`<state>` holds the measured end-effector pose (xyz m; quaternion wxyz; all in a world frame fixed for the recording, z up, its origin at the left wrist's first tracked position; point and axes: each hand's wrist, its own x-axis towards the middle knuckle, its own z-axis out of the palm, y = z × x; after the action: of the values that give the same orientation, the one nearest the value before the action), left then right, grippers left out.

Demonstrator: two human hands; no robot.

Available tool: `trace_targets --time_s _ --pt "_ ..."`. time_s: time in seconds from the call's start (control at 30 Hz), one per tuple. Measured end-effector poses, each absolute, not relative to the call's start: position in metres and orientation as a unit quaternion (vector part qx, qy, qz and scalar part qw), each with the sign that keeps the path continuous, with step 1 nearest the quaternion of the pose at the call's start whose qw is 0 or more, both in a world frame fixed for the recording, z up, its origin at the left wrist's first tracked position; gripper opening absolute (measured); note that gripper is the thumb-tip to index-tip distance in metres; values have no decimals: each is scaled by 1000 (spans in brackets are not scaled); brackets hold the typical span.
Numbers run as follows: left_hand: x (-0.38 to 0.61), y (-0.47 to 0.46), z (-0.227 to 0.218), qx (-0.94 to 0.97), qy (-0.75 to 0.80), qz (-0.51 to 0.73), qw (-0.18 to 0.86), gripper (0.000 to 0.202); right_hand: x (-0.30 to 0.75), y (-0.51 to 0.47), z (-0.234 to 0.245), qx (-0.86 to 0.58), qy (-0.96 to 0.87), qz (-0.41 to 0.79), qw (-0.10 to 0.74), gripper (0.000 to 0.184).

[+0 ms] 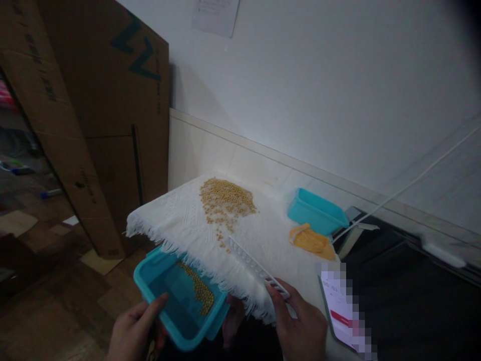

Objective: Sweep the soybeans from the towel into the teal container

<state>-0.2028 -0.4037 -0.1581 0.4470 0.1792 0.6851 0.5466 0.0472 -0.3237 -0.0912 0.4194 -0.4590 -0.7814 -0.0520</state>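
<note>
**Tub under the fringe**

My left hand (131, 331) clasps the teal tub (180, 301) just below the cloth (176, 220) at its fringed edge, open floor to the left. My right hand (304, 326) pinches the white strip (250, 263), its tip near the bean pile (225, 198). The cardboard box (112, 100) has print I can't read.

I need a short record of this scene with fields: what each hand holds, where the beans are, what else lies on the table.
left hand: holds teal container below the edge of the white fringed cloth, some beans inside
right hand: holds white toothed tool lying on the cloth
bean pile: on the cloth
also there: second teal container, yellow mesh bag, phone
</note>
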Motion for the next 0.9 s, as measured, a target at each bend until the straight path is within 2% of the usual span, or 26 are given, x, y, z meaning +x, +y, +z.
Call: trace_targets --time_s 0.43,0.6,0.7,0.9 --pt "-199 -404 -152 165 688 551 443 53 29 -321 -83 -408 -812 -100 405 38" --pt "-201 -402 -157 157 680 555 452 53 22 -327 -81 -396 -826 -36 399 30" --pt "-202 -401 -159 160 678 555 455 52 20 -329 -76 -400 -828 -19 392 30" --pt "-201 -402 -156 155 676 559 455 50 18 -307 -72 -460 -779 -66 421 35"
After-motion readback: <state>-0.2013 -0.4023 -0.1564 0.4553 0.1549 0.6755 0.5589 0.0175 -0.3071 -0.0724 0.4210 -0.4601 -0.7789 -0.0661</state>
